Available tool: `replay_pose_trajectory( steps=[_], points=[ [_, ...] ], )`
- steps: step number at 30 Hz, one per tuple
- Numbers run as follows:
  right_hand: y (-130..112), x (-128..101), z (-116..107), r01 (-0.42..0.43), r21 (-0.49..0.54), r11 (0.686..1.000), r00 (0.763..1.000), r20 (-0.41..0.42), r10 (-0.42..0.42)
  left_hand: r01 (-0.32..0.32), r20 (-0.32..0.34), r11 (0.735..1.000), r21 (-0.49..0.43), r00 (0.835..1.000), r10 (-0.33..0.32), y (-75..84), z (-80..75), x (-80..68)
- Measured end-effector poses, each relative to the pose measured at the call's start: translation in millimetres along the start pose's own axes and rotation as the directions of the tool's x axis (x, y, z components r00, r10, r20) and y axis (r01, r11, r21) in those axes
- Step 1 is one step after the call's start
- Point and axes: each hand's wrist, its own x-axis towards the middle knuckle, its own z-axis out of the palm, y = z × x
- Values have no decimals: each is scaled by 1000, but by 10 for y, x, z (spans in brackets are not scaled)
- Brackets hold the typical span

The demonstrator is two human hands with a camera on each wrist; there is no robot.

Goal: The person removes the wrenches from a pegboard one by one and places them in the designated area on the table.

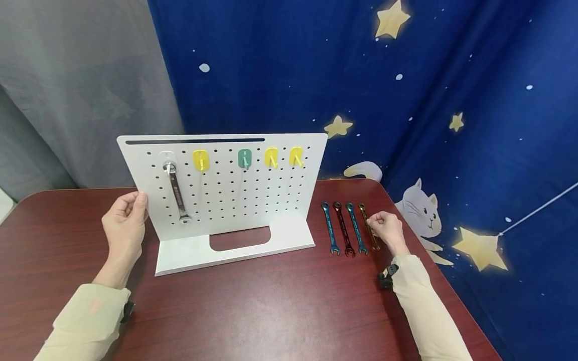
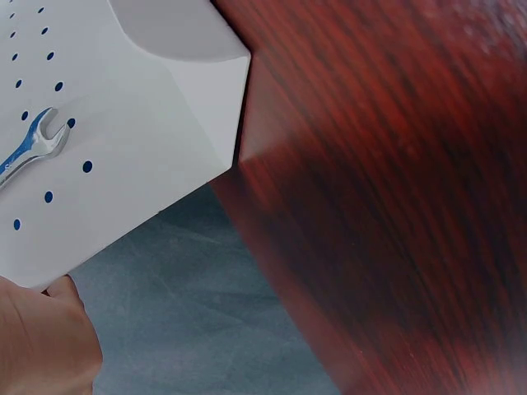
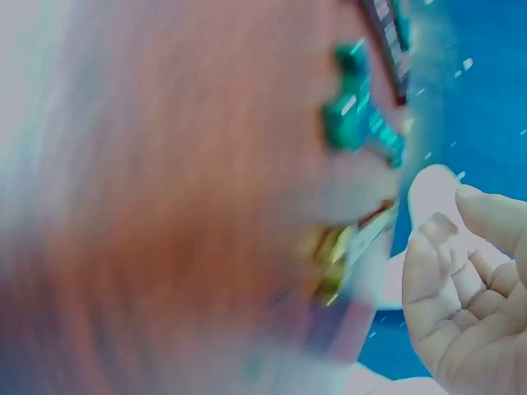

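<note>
A white pegboard stand [image 1: 226, 200] stands on the table, its left edge pinched between the thumb and fingers of my left hand [image 1: 126, 220]. A dark-handled combination wrench [image 1: 177, 193] hangs by its ring end from the board's leftmost hook [image 1: 167, 159]; its open end [image 2: 51, 138] shows in the left wrist view. My right hand [image 1: 389, 230] is at the gold wrench [image 1: 368, 225], the rightmost of several lying in a row. In the right wrist view, blurred, that hand's fingers [image 3: 428, 280] are loosely bent with nothing visible between them, apart from the gold wrench [image 3: 333, 259].
Left of the gold wrench lie a blue wrench [image 1: 356, 228], a red one [image 1: 344, 230] and another blue one [image 1: 331, 228]. Yellow hooks [image 1: 201, 160] and a green hook [image 1: 245, 158] are on the board. A starry blue curtain [image 1: 280, 65] hangs behind the table [image 1: 253, 311].
</note>
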Motion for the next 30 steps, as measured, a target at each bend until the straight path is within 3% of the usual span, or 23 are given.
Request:
replay_pose_trajectory(
  steps=[9, 14, 20, 30],
  points=[
    [-394, -99, 130, 81, 210, 974, 995, -72, -67, 3, 1, 1000, -19, 1000, -3, -2, 1, -3],
    [-662, -187, 253, 142, 371, 917, 988, -109, -109, -2, -2, 1000, 4, 1000, 2, 3, 3, -2],
    [-1027, -365, 395, 175, 538, 824, 984, -90, -151, 3, 4, 1000, 12, 1000, -3, 12, 3, -10],
    [-1664, -661, 585, 294, 617, 730, 950, -105, -294, 10, -4, 1000, 21, 1000, -10, 0, -1, -2]
  ],
)
